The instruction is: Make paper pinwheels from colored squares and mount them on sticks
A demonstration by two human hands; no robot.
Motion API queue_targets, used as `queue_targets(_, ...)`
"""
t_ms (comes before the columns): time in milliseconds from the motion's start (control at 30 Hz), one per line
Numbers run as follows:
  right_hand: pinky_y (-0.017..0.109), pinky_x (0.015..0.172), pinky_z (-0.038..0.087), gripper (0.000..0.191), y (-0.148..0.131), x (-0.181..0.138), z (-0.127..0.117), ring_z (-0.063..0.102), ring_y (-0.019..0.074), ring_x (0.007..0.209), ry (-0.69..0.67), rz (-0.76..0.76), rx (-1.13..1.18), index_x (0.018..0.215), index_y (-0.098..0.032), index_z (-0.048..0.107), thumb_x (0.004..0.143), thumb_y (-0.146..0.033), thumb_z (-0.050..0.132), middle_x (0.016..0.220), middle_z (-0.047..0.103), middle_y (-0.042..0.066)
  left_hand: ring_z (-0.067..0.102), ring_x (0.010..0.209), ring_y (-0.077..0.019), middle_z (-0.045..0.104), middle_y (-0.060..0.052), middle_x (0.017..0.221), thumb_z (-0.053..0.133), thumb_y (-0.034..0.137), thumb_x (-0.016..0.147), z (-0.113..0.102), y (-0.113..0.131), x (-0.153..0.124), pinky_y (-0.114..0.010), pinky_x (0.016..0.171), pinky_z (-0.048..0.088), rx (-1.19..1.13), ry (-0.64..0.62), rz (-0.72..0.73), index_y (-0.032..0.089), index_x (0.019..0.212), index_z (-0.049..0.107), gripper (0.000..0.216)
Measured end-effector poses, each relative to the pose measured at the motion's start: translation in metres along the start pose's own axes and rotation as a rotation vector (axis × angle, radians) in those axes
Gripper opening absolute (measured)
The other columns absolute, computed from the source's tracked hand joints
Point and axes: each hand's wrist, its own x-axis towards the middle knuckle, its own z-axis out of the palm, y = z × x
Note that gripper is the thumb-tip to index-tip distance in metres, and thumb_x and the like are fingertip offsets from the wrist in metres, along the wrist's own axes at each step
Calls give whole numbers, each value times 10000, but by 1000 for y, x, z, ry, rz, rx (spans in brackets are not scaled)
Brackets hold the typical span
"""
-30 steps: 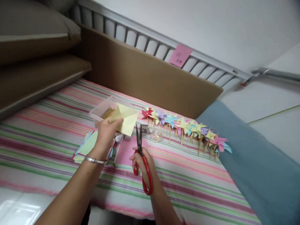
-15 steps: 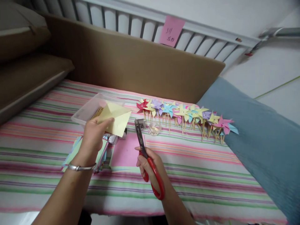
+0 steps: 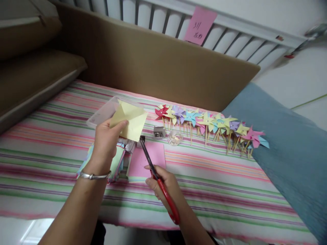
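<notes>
My left hand [image 3: 107, 141] pinches a folded yellow paper square [image 3: 130, 120] and holds it up above the striped cloth [image 3: 217, 180]. My right hand [image 3: 163, 183] grips red-handled scissors [image 3: 158, 180]; their dark blades point up and left, and the tips sit just under the paper's lower corner. A pink paper sheet [image 3: 146, 158] lies flat under the scissors. A stack of coloured paper [image 3: 116, 163] lies beneath my left wrist, which wears a silver bracelet.
A row of several paper pinwheels on sticks [image 3: 209, 124] lies along the far side of the cloth. A clear plastic tub [image 3: 102, 114] stands behind the yellow paper. A small metal box [image 3: 159, 131] and a clear dish [image 3: 175, 137] sit nearby. Cardboard panel [image 3: 158, 64] behind, blue pillow [image 3: 288, 143] right.
The scissors swung left, so their tips now reach the yellow paper's lower corner. The view shifted, and my left hand kept the paper raised.
</notes>
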Motion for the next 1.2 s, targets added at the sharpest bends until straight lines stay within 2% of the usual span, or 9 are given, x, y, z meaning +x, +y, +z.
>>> queue_targets(267, 199, 438, 297, 417, -2, -1, 0, 326, 70, 474, -27, -17, -25, 1056, -163, 662, 707, -391, 663, 556, 364, -61, 600, 620, -154, 688, -18, 733, 735, 242, 581, 1, 0, -2, -234, 533, 468, 58, 3, 35, 124, 814, 700, 263)
queue_targets(400, 203, 450, 297, 407, -3, 0, 0, 324, 76, 494, -2, -17, -31, 1024, -162, 675, 698, -406, 670, 565, 357, -56, 563, 552, -137, 659, -8, 677, 731, 247, 581, 3, 2, -4, -221, 454, 428, 106, -17, 34, 127, 765, 689, 223)
queue_targets(500, 208, 460, 312, 413, -2, 1, 0, 331, 82, 502, 7, -20, -21, 1033, -168, 674, 708, -423, 658, 573, 363, -49, 542, 509, -133, 639, -1, 635, 742, 254, 561, 5, 4, -6, -221, 412, 403, 102, -45, -24, 134, 737, 679, 223)
queue_targets(733, 220, 507, 347, 421, 4, 4, 0, 341, 85, 532, 34, -67, -29, 1017, -170, 683, 706, -453, 661, 611, 413, -38, 576, 552, -140, 669, -17, 695, 756, 232, 536, 6, 4, -7, -231, 467, 430, -19, -114, -113, 128, 797, 676, 293)
queue_targets(900, 202, 454, 318, 440, 7, 4, 0, 338, 77, 513, 26, -45, 7, 1046, -167, 668, 711, -453, 661, 618, 401, -37, 572, 544, -130, 672, -19, 706, 754, 225, 553, 5, 4, -7, -225, 459, 422, -32, -147, -135, 124, 813, 672, 291)
queue_targets(1200, 189, 409, 300, 429, 7, 4, -1, 317, 61, 460, 15, -41, 31, 1047, -174, 662, 723, -456, 655, 588, 390, -47, 616, 603, -135, 707, -39, 766, 788, 238, 534, 9, -5, -10, -228, 543, 464, -34, -165, -175, 113, 818, 687, 326)
